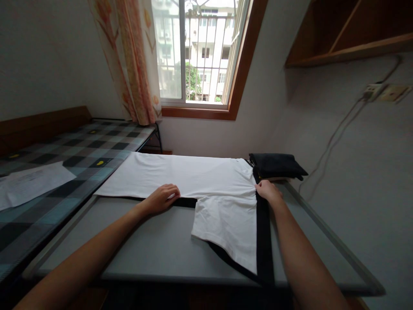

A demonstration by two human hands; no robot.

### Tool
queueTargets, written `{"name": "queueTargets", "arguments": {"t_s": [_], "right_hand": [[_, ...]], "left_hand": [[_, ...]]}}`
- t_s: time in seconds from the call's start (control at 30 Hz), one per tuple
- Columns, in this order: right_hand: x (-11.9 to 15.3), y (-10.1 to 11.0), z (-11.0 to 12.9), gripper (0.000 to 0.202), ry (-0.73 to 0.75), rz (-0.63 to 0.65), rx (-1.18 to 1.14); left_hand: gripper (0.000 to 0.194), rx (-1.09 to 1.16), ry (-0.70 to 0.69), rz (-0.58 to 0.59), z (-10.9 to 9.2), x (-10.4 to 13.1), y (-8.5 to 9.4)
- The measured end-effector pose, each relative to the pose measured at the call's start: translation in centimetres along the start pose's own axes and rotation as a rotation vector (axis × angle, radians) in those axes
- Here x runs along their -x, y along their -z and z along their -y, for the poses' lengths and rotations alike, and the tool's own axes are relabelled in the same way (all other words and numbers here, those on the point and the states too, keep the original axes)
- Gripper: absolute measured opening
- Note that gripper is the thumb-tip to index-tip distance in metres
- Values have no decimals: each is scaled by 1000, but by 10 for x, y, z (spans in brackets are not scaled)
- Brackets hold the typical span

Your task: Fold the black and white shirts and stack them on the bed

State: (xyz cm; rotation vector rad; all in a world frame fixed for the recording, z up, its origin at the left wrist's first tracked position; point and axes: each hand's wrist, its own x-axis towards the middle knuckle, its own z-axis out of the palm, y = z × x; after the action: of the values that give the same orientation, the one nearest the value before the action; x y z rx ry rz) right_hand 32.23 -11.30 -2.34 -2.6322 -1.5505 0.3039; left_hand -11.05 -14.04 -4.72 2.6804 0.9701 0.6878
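Note:
A white T-shirt (200, 174) lies folded lengthwise on the grey tabletop (145, 245), its sleeve (226, 224) spread towards me on the right. Dark fabric (264, 241) shows from beneath it, along the near edge and the right end. At the shirt's near long edge, my left hand (164, 198) has its fingers curled and pinched on the cloth. My right hand (269, 192) grips the right end by the shoulder, where creases run into the fingertips. The exact fingertip contact is partly hidden on both hands.
A black folded pouch-like item (277, 165) lies at the table's far right corner. To the left is a bed with a checked cover (80, 146) and white papers (35, 183). A window, curtain (132, 64) and wall shelf (351, 51) surround the table; cords hang from a socket (372, 91).

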Motion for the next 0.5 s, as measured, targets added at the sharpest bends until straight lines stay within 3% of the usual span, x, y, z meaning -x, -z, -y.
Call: {"name": "queueTargets", "arguments": {"t_s": [0.23,0.5], "right_hand": [[3,-7,5,45,36,-49,-11],[-2,-5,-4,33,72,-66,-33]], "left_hand": [[17,18,-20,-2,-4,-2,-1],[17,21,-19,-18,-5,-3,-2]]}}
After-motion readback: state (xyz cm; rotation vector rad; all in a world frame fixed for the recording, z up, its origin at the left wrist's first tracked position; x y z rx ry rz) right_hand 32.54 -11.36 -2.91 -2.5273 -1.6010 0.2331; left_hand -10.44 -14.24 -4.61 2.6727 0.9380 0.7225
